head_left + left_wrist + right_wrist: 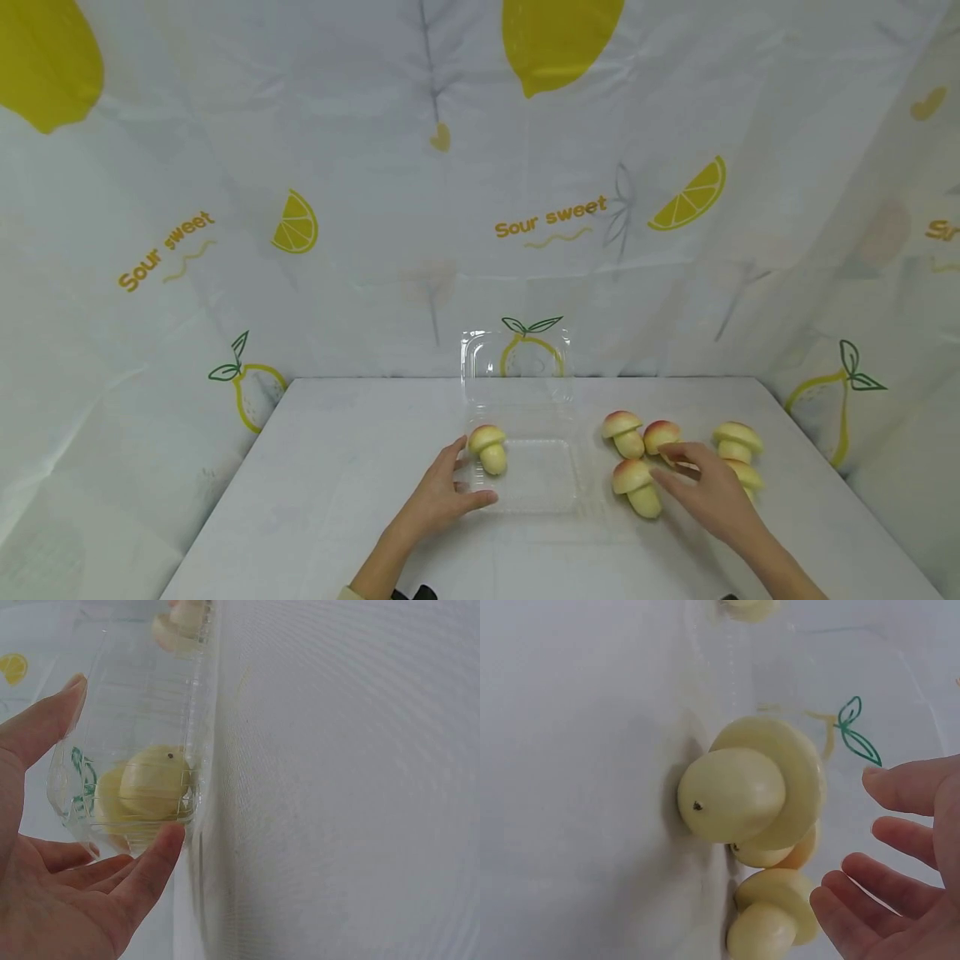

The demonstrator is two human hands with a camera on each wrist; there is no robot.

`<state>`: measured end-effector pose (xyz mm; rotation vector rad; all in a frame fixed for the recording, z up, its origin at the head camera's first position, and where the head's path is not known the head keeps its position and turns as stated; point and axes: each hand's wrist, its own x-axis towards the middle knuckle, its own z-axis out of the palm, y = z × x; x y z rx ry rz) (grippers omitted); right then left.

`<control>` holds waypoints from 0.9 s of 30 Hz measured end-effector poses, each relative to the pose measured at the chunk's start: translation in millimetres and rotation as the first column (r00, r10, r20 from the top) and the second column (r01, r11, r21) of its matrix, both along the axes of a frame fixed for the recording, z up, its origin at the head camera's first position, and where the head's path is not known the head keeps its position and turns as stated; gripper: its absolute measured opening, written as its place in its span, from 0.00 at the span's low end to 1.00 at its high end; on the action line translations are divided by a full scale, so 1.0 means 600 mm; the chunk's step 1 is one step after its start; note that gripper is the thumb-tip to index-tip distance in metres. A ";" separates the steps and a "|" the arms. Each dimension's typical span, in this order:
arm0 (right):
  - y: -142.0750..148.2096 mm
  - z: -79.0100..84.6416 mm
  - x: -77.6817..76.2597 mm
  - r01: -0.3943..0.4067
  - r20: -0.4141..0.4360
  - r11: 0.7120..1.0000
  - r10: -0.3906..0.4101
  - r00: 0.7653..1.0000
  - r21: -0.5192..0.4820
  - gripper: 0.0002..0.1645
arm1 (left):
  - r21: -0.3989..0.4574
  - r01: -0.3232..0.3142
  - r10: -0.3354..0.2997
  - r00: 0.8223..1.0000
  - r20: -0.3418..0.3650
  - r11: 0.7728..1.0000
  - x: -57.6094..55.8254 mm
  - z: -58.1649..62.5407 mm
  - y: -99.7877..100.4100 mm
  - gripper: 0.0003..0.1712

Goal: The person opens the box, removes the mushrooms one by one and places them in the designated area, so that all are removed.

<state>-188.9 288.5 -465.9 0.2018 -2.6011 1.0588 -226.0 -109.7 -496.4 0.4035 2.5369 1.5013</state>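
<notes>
A clear plastic clamshell box (536,510) lies on the table with its lid raised at the back. My left hand (444,497) holds it at the left front corner, thumb at the front, fingers along the left wall. Inside, at the left end, sits one mushroom-shaped piece (491,454) with a pale stem and reddish cap. To the right of the box my right hand (708,492) hovers, fingers slightly bent and holding nothing. Its fingertips are close to a front mushroom piece (636,483) and a rear mushroom piece (662,433), partly hidden behind the fingers.
Another mushroom piece (622,432) lies at the left of the loose group. Two more, a far-right mushroom piece (737,437) and a mushroom piece (745,473) partly covered by my right hand, lie beyond it. A lemon-printed curtain (375,292) rises behind the white table (322,467).
</notes>
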 end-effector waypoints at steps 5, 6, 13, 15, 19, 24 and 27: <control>-0.017 0.020 -0.001 -0.017 -0.067 1.000 0.016 0.998 -0.024 0.19 | -0.005 -0.002 0.002 1.000 -0.001 1.000 0.000 0.002 0.001 0.61; -0.021 0.025 -0.002 -0.022 -0.071 0.999 0.019 0.997 -0.034 0.19 | -0.005 -0.003 0.003 1.000 0.000 1.000 0.000 0.002 0.001 0.61; -0.053 0.057 0.003 -0.093 -0.103 0.988 0.080 0.991 -0.127 0.14 | 0.005 -0.005 0.005 1.000 0.010 1.000 0.001 0.001 0.001 0.61; -0.062 0.062 0.005 -0.112 -0.132 0.985 0.095 0.987 -0.129 0.13 | 0.009 -0.005 0.005 1.000 0.009 1.000 0.001 0.001 0.001 0.61; -0.076 0.070 0.007 -0.127 -0.158 0.987 0.111 0.981 -0.095 0.13 | 0.013 -0.003 0.003 1.000 0.005 1.000 0.001 0.000 0.000 0.61; -0.092 0.083 0.006 -0.122 -0.176 0.992 0.113 0.978 -0.041 0.14 | 0.018 -0.001 0.001 1.000 0.003 1.000 0.000 0.000 0.000 0.62; -0.104 0.091 0.003 -0.145 -0.203 0.989 0.135 0.970 -0.039 0.15 | 0.017 -0.002 0.002 1.000 0.003 1.000 0.000 0.000 -0.001 0.62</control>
